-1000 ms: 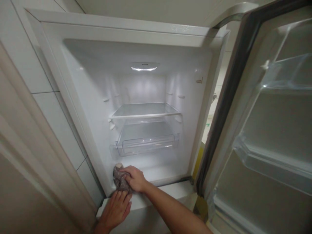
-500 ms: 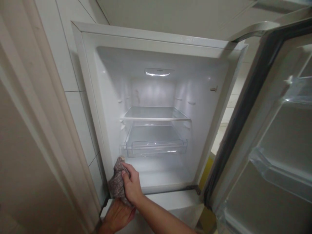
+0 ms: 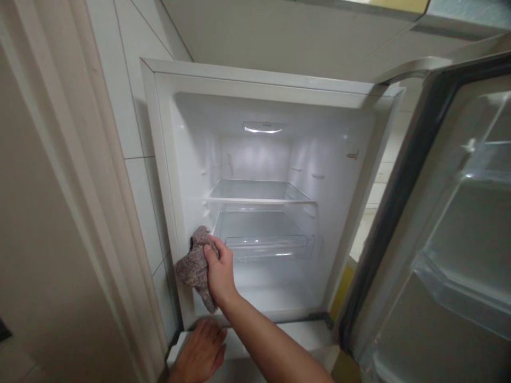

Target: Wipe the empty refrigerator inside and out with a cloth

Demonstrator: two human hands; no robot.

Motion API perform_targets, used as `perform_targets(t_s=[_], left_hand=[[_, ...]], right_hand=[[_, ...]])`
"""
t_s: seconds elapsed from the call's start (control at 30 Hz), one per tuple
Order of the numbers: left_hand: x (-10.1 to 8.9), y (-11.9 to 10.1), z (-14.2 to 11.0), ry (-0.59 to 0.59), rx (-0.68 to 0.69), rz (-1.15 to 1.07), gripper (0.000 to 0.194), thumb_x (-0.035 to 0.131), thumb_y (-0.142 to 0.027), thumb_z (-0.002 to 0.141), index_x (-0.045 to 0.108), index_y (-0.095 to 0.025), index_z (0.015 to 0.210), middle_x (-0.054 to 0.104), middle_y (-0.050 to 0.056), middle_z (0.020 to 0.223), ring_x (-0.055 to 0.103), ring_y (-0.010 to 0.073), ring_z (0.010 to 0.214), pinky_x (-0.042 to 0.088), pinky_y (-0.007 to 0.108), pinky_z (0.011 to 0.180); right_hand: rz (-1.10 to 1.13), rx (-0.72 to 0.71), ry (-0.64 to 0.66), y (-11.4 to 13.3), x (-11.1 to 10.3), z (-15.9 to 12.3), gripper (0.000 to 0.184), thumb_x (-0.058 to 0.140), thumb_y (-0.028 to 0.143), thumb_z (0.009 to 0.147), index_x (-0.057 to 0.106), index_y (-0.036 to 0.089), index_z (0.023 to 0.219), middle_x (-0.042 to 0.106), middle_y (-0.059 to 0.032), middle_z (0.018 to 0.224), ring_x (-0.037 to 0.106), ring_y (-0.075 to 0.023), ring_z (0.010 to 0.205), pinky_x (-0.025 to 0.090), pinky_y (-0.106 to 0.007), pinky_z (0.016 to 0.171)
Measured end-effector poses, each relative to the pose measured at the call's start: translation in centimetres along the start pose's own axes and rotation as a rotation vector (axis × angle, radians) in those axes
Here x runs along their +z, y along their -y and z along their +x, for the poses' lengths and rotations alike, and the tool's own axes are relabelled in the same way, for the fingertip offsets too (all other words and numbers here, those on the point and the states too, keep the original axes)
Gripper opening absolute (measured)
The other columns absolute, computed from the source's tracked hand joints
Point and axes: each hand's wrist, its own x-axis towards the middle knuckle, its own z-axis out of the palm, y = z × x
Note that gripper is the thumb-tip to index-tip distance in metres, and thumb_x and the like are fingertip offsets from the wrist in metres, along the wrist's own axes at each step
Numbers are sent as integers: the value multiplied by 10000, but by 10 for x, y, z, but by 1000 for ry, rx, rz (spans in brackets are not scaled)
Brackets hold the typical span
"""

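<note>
An empty white fridge [image 3: 275,88] stands open in front of me. My right hand [image 3: 220,271] is closed on a grey cloth [image 3: 195,263] and presses it against the inside of the fridge's left wall, near the front edge and beside the clear drawer [image 3: 267,246]. My left hand [image 3: 199,352] lies flat with fingers spread on the white top edge of the lower compartment [image 3: 295,335], just below the fridge opening.
A glass shelf [image 3: 259,192] sits above the clear drawer. The fridge door [image 3: 451,223] hangs open on the right with clear door bins. White wall tiles [image 3: 139,186] and a beige panel [image 3: 51,229] close in the left side.
My right hand has carried the cloth upward along the left inner wall, from the bottom corner to the drawer's height. The view has shifted right and up.
</note>
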Motion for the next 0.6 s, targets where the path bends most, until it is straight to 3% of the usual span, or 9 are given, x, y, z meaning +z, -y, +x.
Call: perform_targets(t_s=[0.13,0.23,0.33,0.4,0.5,0.6], left_hand=[[-4,2,6,-15,40,44,209,579,-310,1008,734,-270,1143,801,24,1068,693,245,1012,451,425,1055],[-4,6,8,21,83,86,191,598,-302,993,738,-277,1120,806,10,1072,693,230,996,456,399,1020],[3,13,9,34,137,123,175,597,-298,976,742,-273,1071,805,9,997,691,223,918,480,381,942],[8,18,9,10,178,140,170,590,-314,982,746,-272,1036,804,7,947,690,220,867,491,372,888],[10,22,9,28,191,126,159,611,-321,990,755,-277,1039,819,3,964,706,212,866,503,355,868],[8,21,9,60,171,93,162,640,-317,981,763,-285,1081,832,1,1024,724,214,907,510,348,894]], right_hand=[[54,-224,-5,50,29,35,403,616,363,983,787,228,1322,772,-50,1352,689,-256,1321,477,-437,1238],[75,-442,-17,110,59,90,399,581,377,1027,755,205,1343,746,-69,1399,669,-237,1352,459,-419,1254],[-17,-591,-14,172,86,146,443,576,496,1072,715,206,1377,719,-96,1416,643,-255,1379,449,-450,1259],[-139,-656,-22,193,96,163,541,630,597,1050,659,238,1453,670,-107,1460,594,-277,1433,427,-481,1272],[-345,-700,-42,179,95,150,789,753,652,967,502,259,1604,526,-141,1582,476,-290,1537,400,-483,1293],[-481,-631,2,126,73,114,961,878,617,870,444,238,1639,479,-170,1588,443,-308,1548,399,-481,1298]])
